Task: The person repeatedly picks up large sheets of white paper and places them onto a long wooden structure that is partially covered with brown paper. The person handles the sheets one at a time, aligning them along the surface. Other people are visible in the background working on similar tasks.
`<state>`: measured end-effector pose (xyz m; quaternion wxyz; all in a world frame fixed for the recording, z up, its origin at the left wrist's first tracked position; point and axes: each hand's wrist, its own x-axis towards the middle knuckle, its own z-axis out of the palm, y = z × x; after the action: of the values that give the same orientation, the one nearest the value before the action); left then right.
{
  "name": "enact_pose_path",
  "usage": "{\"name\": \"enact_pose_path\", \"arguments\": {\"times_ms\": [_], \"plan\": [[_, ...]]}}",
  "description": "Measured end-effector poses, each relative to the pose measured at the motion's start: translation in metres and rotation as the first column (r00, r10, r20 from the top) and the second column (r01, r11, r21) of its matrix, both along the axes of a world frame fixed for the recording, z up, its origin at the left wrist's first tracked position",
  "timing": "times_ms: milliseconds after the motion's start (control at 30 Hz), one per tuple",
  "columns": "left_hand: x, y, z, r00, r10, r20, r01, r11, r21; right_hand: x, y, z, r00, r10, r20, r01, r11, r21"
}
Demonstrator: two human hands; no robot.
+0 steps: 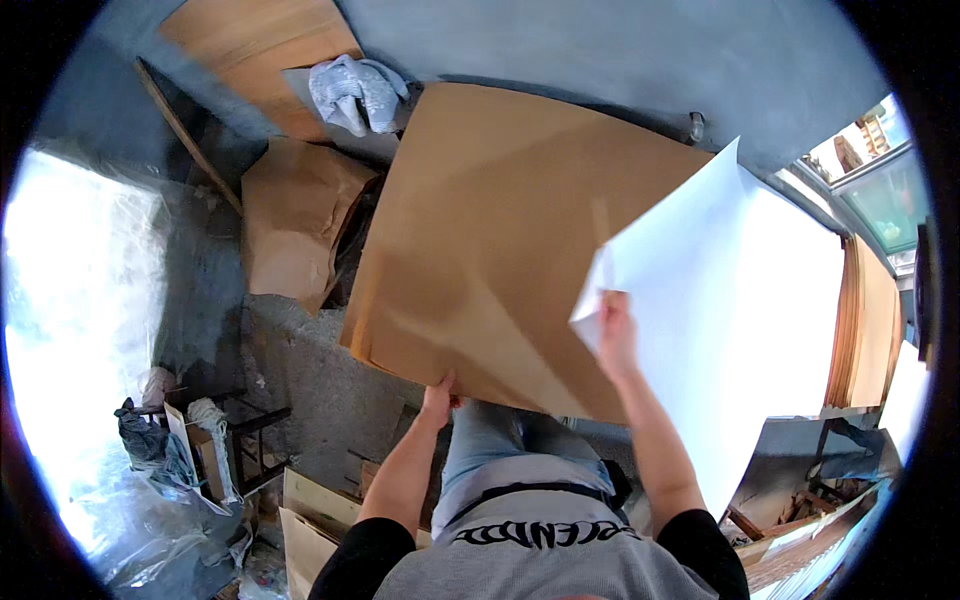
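A large stack of brown paperboard sheets point(490, 230) lies in front of me. My left hand point(438, 402) is closed on its near edge, thumb on top and fingers curled below. To the right, a big white sheet point(740, 310) overlaps the brown board, its left part lifted and bent upward. My right hand point(616, 335) is closed on the left edge of that white sheet, above the brown surface; the hand is slightly blurred. What supports the stack is hidden beneath it.
Another stack of brown sheets point(860, 320) stands at the far right, by a window point(885, 200). Crumpled brown paper point(300, 220) and a grey cloth point(358, 92) lie at the back left. A dark stool point(262, 430) with rope is at the lower left. A pipe stub point(697, 127) juts from the wall.
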<state>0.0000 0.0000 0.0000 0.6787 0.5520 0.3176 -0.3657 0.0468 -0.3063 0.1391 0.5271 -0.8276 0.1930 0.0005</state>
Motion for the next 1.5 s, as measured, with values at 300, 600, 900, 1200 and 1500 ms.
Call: {"name": "enact_pose_path", "arguments": {"times_ms": [300, 600, 900, 1200, 1500], "plan": [[-0.016, 0.002, 0.000, 0.998, 0.064, -0.029, -0.068, 0.988, -0.138, 0.010, 0.201, -0.049, 0.886, 0.464, -0.004, -0.455, 0.867, -0.202], [-0.014, 0.001, -0.006, 0.996, 0.060, -0.060, -0.066, 0.992, -0.112, 0.013, 0.226, -0.071, 0.863, 0.480, -0.159, -0.502, 0.849, -0.162], [-0.015, 0.009, -0.006, 0.980, 0.101, -0.174, -0.107, 0.994, -0.024, -0.075, 0.085, -0.049, 0.718, 0.244, -0.652, 0.077, 0.903, 0.422], [-0.024, 0.013, 0.018, 0.945, 0.250, -0.212, -0.263, 0.964, -0.034, -0.261, -0.054, -0.090, 0.422, -0.667, -0.614, 0.906, 0.333, 0.261], [-0.009, 0.026, 0.044, 0.944, 0.232, 0.236, -0.303, 0.892, 0.336, -0.261, -0.084, -0.124, 0.049, -0.790, -0.612, 0.898, -0.234, 0.374]]}}
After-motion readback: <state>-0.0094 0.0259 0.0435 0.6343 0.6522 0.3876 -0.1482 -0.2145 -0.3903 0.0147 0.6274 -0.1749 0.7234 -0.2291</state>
